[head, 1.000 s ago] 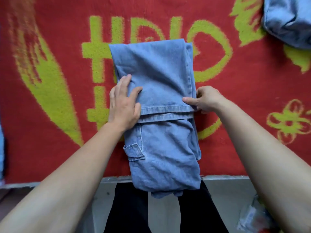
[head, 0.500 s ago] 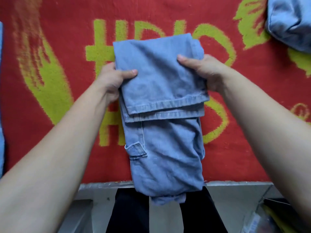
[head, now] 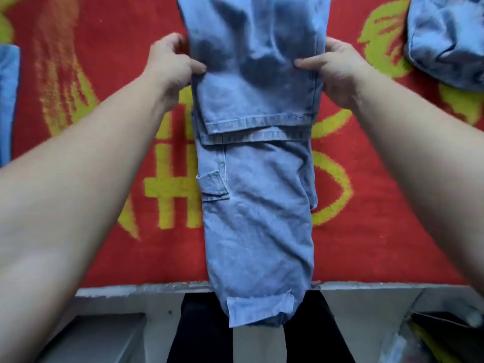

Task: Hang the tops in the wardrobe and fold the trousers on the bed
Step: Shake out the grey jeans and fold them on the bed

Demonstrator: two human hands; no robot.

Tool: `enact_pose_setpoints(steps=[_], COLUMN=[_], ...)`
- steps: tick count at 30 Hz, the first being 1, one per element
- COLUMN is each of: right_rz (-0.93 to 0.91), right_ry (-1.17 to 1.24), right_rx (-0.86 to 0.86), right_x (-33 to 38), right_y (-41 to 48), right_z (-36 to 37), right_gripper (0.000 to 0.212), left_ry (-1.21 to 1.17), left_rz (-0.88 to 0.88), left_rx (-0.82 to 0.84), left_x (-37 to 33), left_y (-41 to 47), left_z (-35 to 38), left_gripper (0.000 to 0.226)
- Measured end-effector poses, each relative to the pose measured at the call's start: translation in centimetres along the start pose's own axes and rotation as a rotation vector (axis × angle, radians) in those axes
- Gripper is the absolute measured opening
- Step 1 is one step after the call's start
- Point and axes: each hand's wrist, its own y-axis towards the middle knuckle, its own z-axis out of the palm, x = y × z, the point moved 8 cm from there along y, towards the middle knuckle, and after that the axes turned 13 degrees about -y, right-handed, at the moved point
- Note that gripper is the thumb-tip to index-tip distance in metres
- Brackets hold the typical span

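**Red bedspread (head: 104, 244), and blue jeans (head: 258, 218) gripped on both sides**

A red cover with big yellow-green lettering fills the view, spread across the bed, whose pale grey edge (head: 125, 290) runs along the bottom. Right down the middle hang the jeans, doubled over: two stitched hems lie across the front just below the hands, and a small patch pocket sits on the left seam. The top of the denim runs out of the frame. The bottom fold reaches past the bed edge and dangles in front of the person's black trouser legs (head: 201, 334).

Left hand (head: 170, 61) clamps the left side of the fold, thumb pressed onto the front, fingers tucked behind. Right hand (head: 337, 72) mirrors it on the right side, thumb forward on the cloth. Both arms are stretched out.

Off to the upper right, another bundle of pale denim (head: 445, 40) lies on the cover, well apart from the jeans. A strip of blue cloth (head: 7, 100) shows at the left edge.
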Motion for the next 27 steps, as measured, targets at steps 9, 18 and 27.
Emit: enact_pose_setpoints(steps=[9,18,27], right_rz=[-0.053,0.416,0.37], right_ry=[-0.329,-0.079,0.113], right_rx=[0.089,0.001,0.164], right_x=[-7.1,-22.4,-19.3], right_y=[-15.4,-19.2,-18.1], right_z=[-0.8,-0.1,5.4], right_gripper=[0.021,0.011,0.072], left_ry=[-0.115,0.061,-0.488], left_rz=[0.103,-0.362,-0.488], left_rx=[-0.088,-0.223,-0.028], left_x=[6.5,20.4,18.8], left_y=[-16.7,-20.8,-20.0], left_z=[-3.9,-6.7,0.0], left_gripper=[0.02,0.015,0.094])
